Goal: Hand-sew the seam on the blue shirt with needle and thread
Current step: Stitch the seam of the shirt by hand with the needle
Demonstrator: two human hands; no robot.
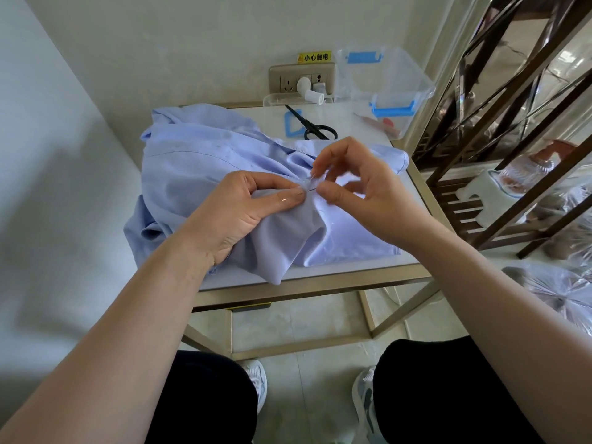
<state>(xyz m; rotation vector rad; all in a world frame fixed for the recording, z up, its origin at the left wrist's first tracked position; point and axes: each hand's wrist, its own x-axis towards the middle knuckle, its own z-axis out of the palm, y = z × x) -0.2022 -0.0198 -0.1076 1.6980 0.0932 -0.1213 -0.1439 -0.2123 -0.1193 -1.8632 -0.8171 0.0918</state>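
Blue shirt (198,161): left hand (243,213) pinching its raised fold, right hand (362,193) pinching needle (310,188) at that fold, scissors (315,126) just behind.

You're in a home corner here: small side table (349,123) against the wall, socket (290,81) behind. Tiled floor (304,322), shelf rack (455,203) beside you.

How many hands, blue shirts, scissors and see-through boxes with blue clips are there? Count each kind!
Hands: 2
Blue shirt: 1
Scissors: 1
See-through box with blue clips: 1
Total: 5
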